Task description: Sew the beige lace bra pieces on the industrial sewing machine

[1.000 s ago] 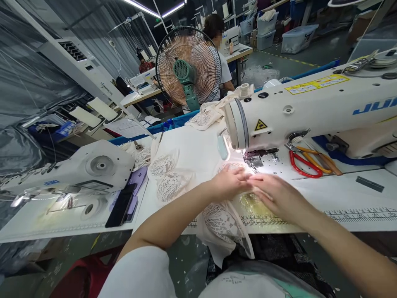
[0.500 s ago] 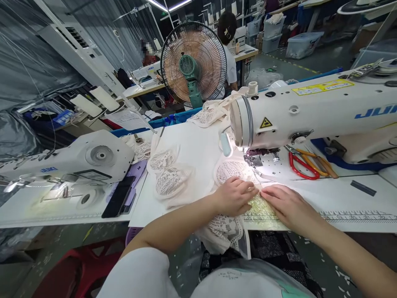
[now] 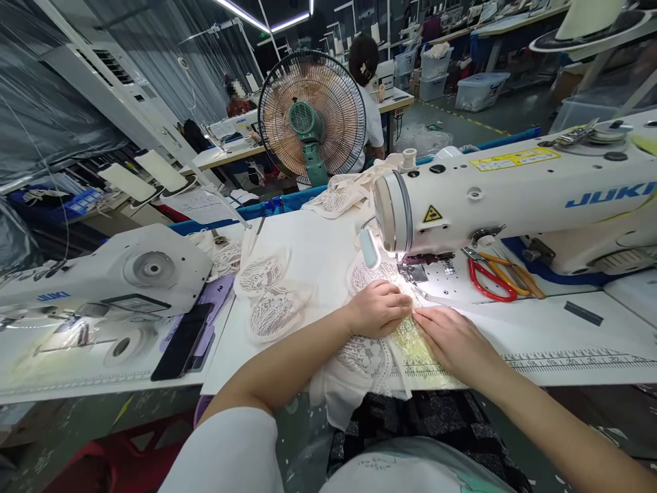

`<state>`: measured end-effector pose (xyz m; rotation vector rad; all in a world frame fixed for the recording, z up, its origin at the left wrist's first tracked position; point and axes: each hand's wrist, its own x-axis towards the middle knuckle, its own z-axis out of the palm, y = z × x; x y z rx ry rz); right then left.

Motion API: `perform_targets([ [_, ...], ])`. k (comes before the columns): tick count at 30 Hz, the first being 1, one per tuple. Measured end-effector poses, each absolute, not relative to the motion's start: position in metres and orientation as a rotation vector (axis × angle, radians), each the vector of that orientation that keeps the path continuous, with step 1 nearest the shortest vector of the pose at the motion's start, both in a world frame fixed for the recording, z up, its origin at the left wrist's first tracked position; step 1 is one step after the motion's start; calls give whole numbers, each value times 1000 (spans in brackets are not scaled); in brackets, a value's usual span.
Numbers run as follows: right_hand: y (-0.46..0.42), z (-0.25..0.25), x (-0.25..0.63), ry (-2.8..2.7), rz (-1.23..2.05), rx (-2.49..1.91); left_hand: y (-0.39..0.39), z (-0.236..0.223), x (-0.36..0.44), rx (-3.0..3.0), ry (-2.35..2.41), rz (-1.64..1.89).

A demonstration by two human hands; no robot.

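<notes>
A cream lace bra (image 3: pixel 365 352) lies at the front of the sewing machine (image 3: pixel 462 198); one lace part is beside the lit needle area and another drapes over the table's front edge. My left hand (image 3: pixel 380 308) rests on it with the fingers curled together near the presser foot (image 3: pixel 410 271). Just to the right, my right hand (image 3: pixel 454 342) has its thumb and fingers pressed together at the fabric edge, the tips almost meeting the left ones. Fingers hide the exact seam. A narrow pale strip (image 3: pixel 436 299) runs rightward from the foot.
Red-handled scissors (image 3: pixel 493 284) and orange-handled ones (image 3: pixel 513 277) lie right of the needle. More lace bra pieces (image 3: pixel 274 311) are on the left tabletop. A black phone (image 3: pixel 182 342) lies near a second sewing machine (image 3: pixel 148 270). Behind stand a fan (image 3: pixel 313 116) and a seated person (image 3: pixel 372 116).
Both hands have moved slightly forward, closer to the presser foot, carrying the bra. Its hanging lace part has been drawn further up onto the table. The camera view has shifted a little.
</notes>
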<state>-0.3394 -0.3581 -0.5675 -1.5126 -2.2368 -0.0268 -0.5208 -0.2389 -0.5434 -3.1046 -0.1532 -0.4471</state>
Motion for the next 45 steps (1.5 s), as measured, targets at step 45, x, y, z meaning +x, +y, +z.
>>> perform_targets([
  [45, -340, -575, -353, -2094, -132, -1641, -183, -550, -518, -3048, -426, -327],
])
